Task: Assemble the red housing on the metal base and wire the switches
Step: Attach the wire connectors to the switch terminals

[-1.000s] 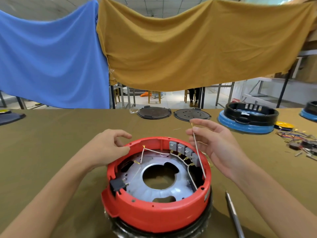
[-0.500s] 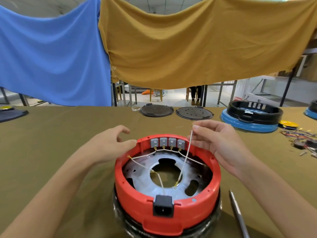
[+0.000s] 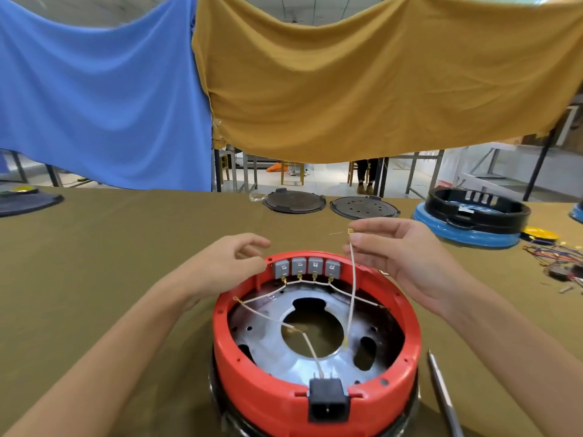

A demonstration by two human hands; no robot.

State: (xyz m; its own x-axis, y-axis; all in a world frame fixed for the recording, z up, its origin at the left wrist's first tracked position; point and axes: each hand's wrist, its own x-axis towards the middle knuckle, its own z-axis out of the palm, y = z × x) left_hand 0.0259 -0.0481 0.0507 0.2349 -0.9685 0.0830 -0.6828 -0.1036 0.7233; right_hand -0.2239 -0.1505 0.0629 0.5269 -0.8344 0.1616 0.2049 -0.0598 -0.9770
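Turning done: red housing (image 3: 315,402) now shows 4 switches (image 3: 306,267) facing; right hand (image 3: 407,263) pinches white wire (image 3: 352,288), left hand (image 3: 227,266) loosely curled; ready to wire.

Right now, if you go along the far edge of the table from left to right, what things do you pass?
Dark flat mat → solid round lid → round lid with holes → black ring on a blue base → yellow disc.

Bright, even overhead light fills the room, shadows soft and faint under the red housing (image 3: 315,402). The metal base (image 3: 277,351) glints mildly. Wide-angle bending curves the far edges; near corners blur slightly.
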